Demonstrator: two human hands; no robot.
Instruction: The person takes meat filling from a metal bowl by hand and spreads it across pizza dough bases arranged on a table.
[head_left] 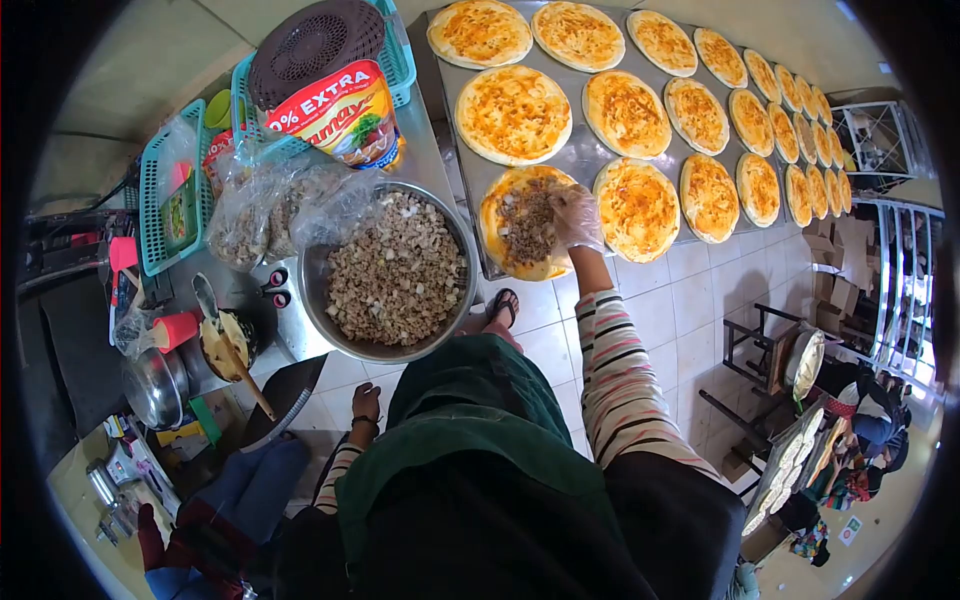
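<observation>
My right hand (577,218), in a clear plastic glove, is over the right side of a round flatbread (497,222) in the row nearest me. Brown crumbled meat with white bits (528,212) lies on that bread against my fingers, whose undersides are hidden. Low at my left side hangs my bare left hand (367,402), touching nothing, its fingers slightly apart. A large steel bowl (468,300) full of the same crumbled meat stands left of the bread. Other flatbreads with orange topping (637,210) lie in rows on the metal table (573,165).
Plastic bags of meat (245,225), a yellow and red packet (345,115) and green baskets (160,240) sit beyond the bowl. A pan with a wooden spoon (228,345) stands at left. A seated person's legs (265,480) show lower left. Other people (870,420) are far right.
</observation>
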